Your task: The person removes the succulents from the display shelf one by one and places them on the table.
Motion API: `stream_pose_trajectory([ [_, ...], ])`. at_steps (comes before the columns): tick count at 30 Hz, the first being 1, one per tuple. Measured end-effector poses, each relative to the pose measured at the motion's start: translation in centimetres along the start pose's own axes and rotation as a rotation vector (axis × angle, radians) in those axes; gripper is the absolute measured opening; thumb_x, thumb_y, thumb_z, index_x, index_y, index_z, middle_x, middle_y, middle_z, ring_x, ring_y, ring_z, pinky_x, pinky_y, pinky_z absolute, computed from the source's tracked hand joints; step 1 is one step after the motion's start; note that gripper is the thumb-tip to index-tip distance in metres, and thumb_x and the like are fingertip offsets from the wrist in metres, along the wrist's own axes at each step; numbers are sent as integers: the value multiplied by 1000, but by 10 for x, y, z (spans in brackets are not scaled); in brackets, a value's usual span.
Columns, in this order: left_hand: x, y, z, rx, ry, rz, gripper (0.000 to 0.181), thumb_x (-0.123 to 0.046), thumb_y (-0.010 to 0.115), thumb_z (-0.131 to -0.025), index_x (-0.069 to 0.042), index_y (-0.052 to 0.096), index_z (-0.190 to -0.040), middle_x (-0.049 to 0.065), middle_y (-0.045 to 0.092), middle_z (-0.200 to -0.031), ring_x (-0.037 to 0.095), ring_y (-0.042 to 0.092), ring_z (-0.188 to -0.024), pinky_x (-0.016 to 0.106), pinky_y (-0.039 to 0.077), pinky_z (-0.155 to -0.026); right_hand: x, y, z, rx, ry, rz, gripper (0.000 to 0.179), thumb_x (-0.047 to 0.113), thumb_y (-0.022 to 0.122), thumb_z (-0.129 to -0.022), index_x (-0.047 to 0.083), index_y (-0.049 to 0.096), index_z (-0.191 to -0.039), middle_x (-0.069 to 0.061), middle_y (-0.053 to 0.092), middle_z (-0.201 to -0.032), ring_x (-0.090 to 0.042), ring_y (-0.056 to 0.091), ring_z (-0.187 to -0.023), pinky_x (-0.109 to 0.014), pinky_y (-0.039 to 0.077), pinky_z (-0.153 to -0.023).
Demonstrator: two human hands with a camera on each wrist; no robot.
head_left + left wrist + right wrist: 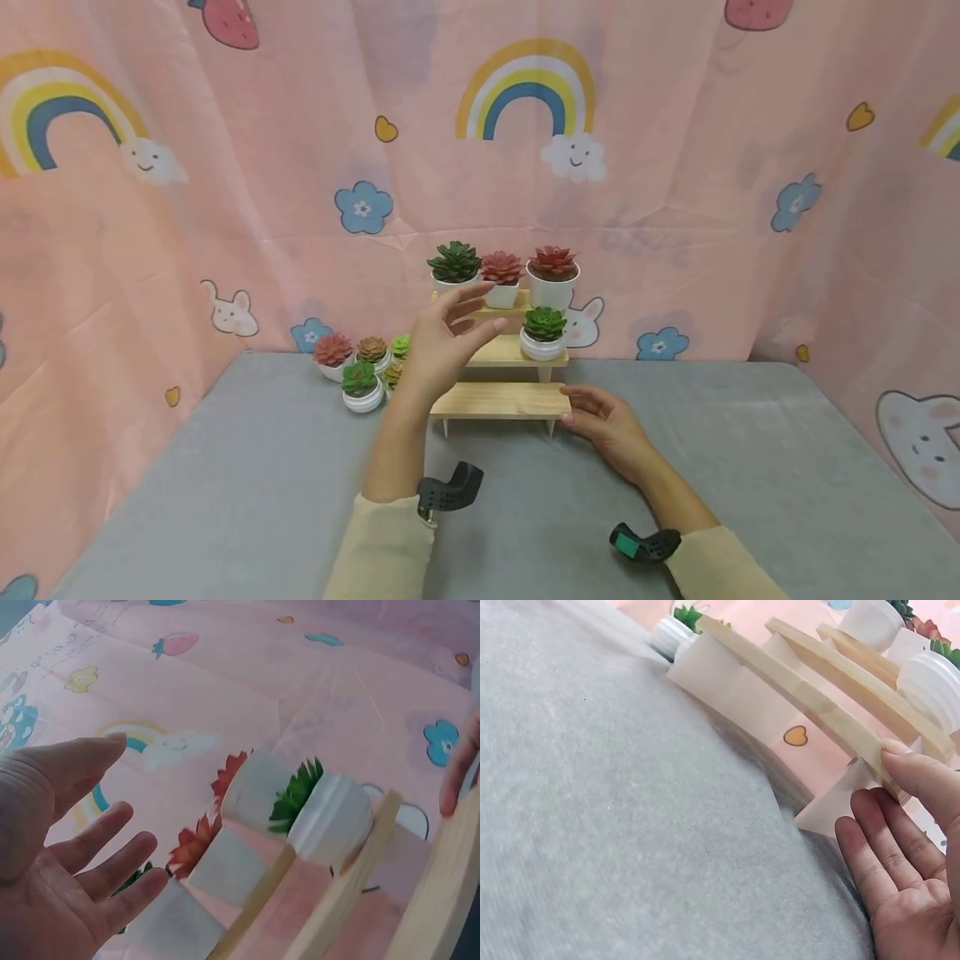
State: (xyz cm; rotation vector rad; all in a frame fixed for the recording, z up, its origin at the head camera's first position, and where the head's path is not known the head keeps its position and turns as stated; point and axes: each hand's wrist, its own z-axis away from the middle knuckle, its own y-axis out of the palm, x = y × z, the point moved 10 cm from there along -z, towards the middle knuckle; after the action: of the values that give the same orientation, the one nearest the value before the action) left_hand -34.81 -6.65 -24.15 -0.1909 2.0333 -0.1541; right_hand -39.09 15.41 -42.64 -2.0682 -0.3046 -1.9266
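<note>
A three-tier wooden stand (498, 402) stands on the table. My left hand (442, 342) is raised in front of its upper left part, fingers spread and loosely bent, holding nothing; the left wrist view shows the palm side. On the top tier are a dark green potted succulent (454, 265), a pink-red succulent in a square white pot (502, 283) and a red succulent in a round pot (553, 279). A green potted succulent (543, 333) sits at the middle tier's right end. My right hand (611, 429) holds the lowest tier's right end between thumb and fingers.
Left of the stand, several small potted succulents (362, 387) cluster on the grey table (247, 483), partly behind my left forearm. A pink patterned curtain (660, 150) hangs along the back and sides.
</note>
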Motion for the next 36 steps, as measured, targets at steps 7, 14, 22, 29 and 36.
stream_pose_trajectory([
  [7,-4,17,-6,7,20,45,46,-25,74,-84,-18,60,-127,-5,54,-136,17,55,-122,44,44,-105,1,2,0,8,-25,-11,55,12,70,-86,-4,46,-133,-20,52,-132,-8,61,-107,-24,55,-88],
  [14,27,33,-10,13,-24,81,44,-19,74,-83,-18,61,-126,-2,59,-132,26,51,-128,47,40,-108,0,6,0,18,-15,-21,55,13,70,-86,-2,47,-133,-18,52,-133,-9,61,-109,-26,54,-89],
  [22,51,61,-16,84,-40,26,47,-20,74,-83,-20,59,-128,-2,52,-139,25,46,-132,47,40,-108,2,2,0,23,-42,-20,54,10,68,-88,-5,44,-135,-17,54,-129,-9,62,-107,-25,55,-88],
  [29,62,73,-17,122,-64,66,50,-16,74,-83,-19,57,-130,1,47,-144,28,42,-135,49,37,-110,1,1,0,15,-27,-35,54,11,69,-87,-3,46,-134,-6,59,-122,-9,62,-106,-25,55,-88],
  [36,71,82,-15,101,-105,41,47,-17,75,-83,-23,59,-128,-2,52,-139,20,46,-133,45,41,-108,2,2,1,16,-29,-34,54,10,68,-88,-5,45,-134,-13,57,-126,-9,62,-106,-25,55,-88],
])
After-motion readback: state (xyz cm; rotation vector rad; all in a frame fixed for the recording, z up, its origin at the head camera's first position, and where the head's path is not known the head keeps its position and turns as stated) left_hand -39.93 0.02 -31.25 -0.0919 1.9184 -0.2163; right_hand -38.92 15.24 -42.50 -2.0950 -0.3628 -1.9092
